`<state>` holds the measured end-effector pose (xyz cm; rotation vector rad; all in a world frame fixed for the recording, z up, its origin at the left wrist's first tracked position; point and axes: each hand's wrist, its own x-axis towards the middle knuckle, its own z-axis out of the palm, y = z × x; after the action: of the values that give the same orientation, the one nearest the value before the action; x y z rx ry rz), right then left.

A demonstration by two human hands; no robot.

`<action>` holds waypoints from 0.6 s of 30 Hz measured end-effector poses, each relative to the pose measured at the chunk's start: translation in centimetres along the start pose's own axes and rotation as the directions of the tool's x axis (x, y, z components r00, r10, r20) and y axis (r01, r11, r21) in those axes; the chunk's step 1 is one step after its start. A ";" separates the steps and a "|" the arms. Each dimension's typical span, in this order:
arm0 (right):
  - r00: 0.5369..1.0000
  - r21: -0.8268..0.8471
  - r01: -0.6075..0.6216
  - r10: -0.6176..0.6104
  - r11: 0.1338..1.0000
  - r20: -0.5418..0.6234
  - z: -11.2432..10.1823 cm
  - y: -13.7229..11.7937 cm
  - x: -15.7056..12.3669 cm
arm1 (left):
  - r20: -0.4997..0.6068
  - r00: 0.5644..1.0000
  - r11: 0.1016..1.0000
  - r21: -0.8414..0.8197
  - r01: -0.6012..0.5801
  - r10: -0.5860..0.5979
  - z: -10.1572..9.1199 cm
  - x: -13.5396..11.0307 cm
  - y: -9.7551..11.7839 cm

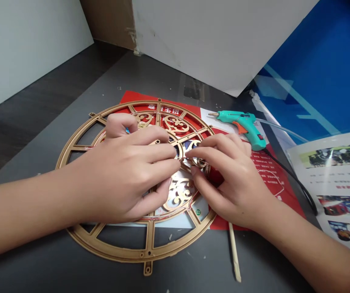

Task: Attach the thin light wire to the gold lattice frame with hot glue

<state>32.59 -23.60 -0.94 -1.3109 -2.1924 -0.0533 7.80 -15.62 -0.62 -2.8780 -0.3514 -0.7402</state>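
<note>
A round gold ornamental frame (150, 241) with spokes, an inner ring and scrollwork lies flat below both hands. My left hand (138, 171) covers its centre-left, fingers bent and fingertips pressed down at the hub. Across from it, my right hand (228, 177) pinches a gold scroll ornament (196, 156) between thumb and fingers, just right of the hub. The two hands' fingertips almost meet there. Another scroll ornament (179, 194) sits in the lower part of the inner ring. What lies directly beneath my left palm is hidden.
A teal hot glue gun (242, 124) rests at the right, its black cord (296, 181) trailing away. Red and white printed paper (258, 167) lies under the frame. A thin pale stick (234, 254) is near my right wrist. White panels (193, 40) stand behind; a printed sheet (339, 179) is at the right.
</note>
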 end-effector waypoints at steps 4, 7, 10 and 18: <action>0.995 0.017 -0.021 0.023 1.000 -0.100 -0.6 0.4 0.2 | -0.009 1.000 1.000 -0.022 0.013 -0.014 0.2 0.2 -0.1; 0.990 0.045 -0.056 0.062 0.997 -0.130 -1.0 1.0 0.2 | -0.027 0.997 0.997 -0.043 0.066 -0.068 0.3 0.0 0.2; 0.989 0.025 -0.080 0.082 0.997 -0.122 -1.0 1.4 0.1 | -0.038 0.992 0.991 -0.060 0.116 -0.118 0.3 -0.2 0.4; 0.992 0.031 -0.097 0.100 0.995 -0.080 -0.7 1.4 0.1 | 0.005 0.997 0.991 -0.108 0.074 -0.074 0.0 -0.2 -0.3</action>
<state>34.00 -23.02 -0.68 -1.3757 -2.0506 -0.0381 7.56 -15.41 -0.66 -2.9810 -0.4333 -0.7940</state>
